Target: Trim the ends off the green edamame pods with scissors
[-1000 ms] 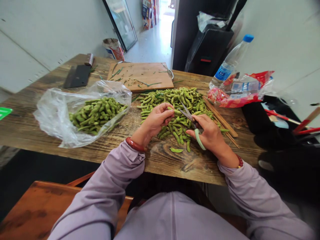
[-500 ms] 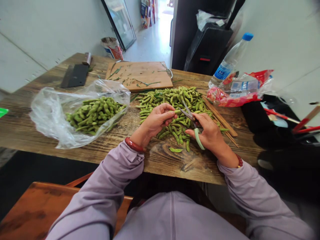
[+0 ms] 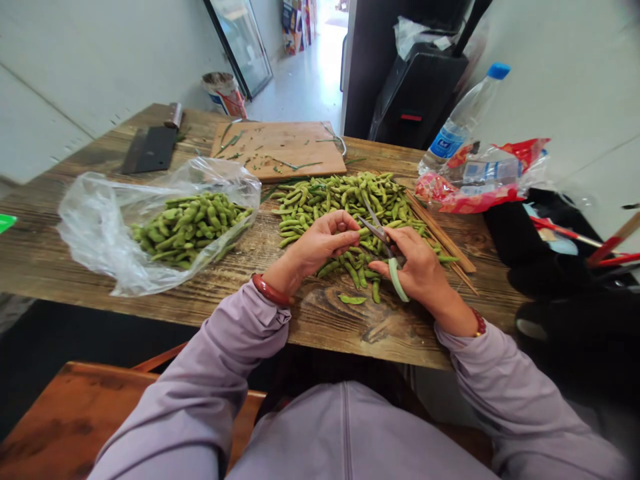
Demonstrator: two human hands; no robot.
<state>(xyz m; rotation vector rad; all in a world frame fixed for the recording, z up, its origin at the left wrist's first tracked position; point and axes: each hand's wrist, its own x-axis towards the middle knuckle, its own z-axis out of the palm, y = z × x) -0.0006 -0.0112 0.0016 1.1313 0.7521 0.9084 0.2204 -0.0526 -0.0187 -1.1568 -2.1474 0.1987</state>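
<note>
The wooden table is bearing a pile of green pods; above it, the right hand, thumb and fingers parted, is gripping open scissors, while the left hand is pinching one pod between closed fingertips.

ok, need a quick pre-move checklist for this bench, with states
1. Scissors held in right hand: ok.
2. Scissor blades apart: ok, visibly open.
3. Pod gripped by left hand: cannot tell, fingers and blades hide the spot.
4. Left fingertips clear of blades: cannot tell, they look very close.
5. Loose pod pile near both hands: ok, just beneath and beyond them.
6. Cutting board free of scraps: not ok, green bits lie on it.
</note>
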